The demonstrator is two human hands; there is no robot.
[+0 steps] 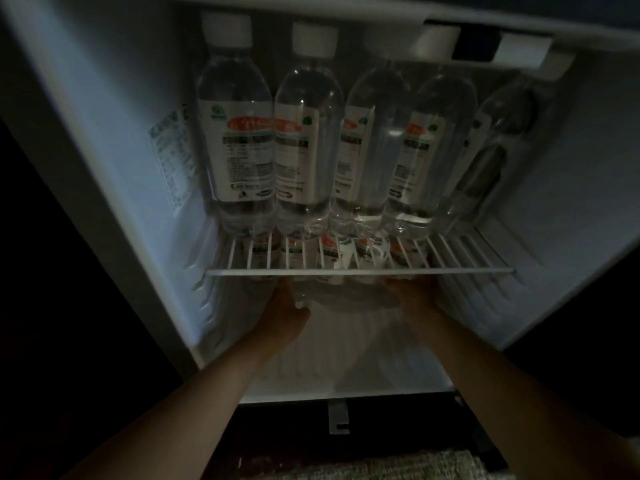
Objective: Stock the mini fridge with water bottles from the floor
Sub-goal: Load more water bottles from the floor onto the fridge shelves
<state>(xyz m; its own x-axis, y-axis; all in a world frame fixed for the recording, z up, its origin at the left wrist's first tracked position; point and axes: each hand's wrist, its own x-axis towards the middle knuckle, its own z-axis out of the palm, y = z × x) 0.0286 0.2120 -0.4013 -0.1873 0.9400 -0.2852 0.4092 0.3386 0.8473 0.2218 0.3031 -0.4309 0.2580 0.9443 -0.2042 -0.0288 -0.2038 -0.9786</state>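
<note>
Dim fridge (104, 168), red-labelled bottles (304, 150), writing illegible

Open mini fridge (104, 140): five water bottles (304, 140) stand upright on the wire shelf (360, 271); left hand (285, 313) and right hand (415, 296) reach beneath it among further bottles.

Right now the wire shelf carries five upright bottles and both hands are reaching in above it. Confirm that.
Not quite. The head view shows the wire shelf carrying five upright bottles, but the left hand and the right hand are reaching in below it, into the lower compartment.
</note>
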